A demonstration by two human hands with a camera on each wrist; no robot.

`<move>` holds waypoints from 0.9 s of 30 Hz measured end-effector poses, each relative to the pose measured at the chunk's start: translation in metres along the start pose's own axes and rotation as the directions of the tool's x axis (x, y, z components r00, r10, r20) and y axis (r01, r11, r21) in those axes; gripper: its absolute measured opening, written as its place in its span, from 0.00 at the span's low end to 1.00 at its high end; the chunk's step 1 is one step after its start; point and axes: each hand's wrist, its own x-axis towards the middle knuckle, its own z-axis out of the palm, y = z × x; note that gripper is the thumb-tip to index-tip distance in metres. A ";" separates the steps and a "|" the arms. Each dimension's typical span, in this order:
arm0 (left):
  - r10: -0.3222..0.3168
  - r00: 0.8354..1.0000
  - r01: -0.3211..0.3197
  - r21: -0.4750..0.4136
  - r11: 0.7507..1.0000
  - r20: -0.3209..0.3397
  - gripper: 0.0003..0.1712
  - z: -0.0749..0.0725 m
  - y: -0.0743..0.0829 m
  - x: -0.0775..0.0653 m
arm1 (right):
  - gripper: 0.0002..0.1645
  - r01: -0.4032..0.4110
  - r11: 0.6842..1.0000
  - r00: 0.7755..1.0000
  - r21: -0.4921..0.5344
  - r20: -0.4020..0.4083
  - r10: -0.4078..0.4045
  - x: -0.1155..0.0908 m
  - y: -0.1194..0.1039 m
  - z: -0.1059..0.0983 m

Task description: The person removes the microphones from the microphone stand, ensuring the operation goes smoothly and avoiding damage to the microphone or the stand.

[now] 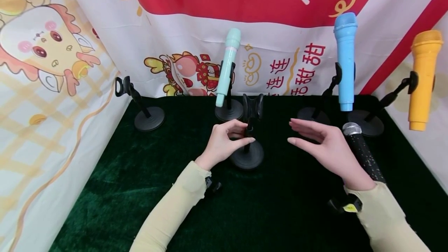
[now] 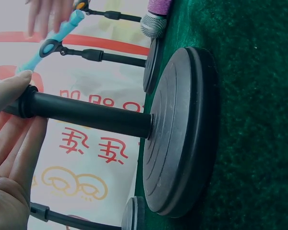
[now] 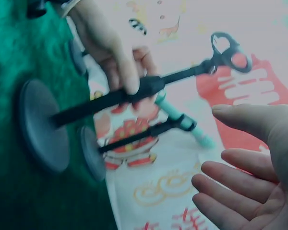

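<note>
My left hand (image 1: 221, 143) grips the pole of a black desktop microphone stand (image 1: 247, 156), with thumb and fingers around its collar. In the left wrist view the stand's round base (image 2: 175, 129) is at the green cloth; whether it bears its full weight there I cannot tell. The stand's clip (image 3: 230, 51) holds no microphone. To the right, my right hand (image 1: 325, 147) hovers apart from the stand, its fingers extended and thumb spread, holding nothing. Beside that hand lies a black speckled microphone (image 1: 367, 158) with a silver head, partly hidden by the wrist.
Behind, a mint microphone (image 1: 228, 63), a blue microphone (image 1: 346, 61) and an orange microphone (image 1: 424, 83) sit in black stands. Another stand (image 1: 149, 119) with a bare clip is at the back left. Dark green cloth (image 1: 273, 213) covers the table; printed curtains (image 1: 196, 22) hang behind.
</note>
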 end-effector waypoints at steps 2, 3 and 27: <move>-0.002 1.000 0.002 0.003 1.000 0.000 0.16 0.000 0.000 0.000 | 0.28 0.040 0.998 0.999 0.042 -0.008 -0.039 0.007 -0.008 0.004; -0.003 1.000 0.003 0.005 1.000 0.000 0.16 0.000 0.001 0.000 | 0.28 0.064 0.996 0.998 0.061 -0.013 -0.064 0.010 -0.011 0.006; -0.016 1.000 0.016 -0.028 0.999 0.013 0.16 -0.001 0.000 0.000 | 0.20 0.273 0.897 0.961 0.349 -0.048 -0.273 0.072 -0.042 0.063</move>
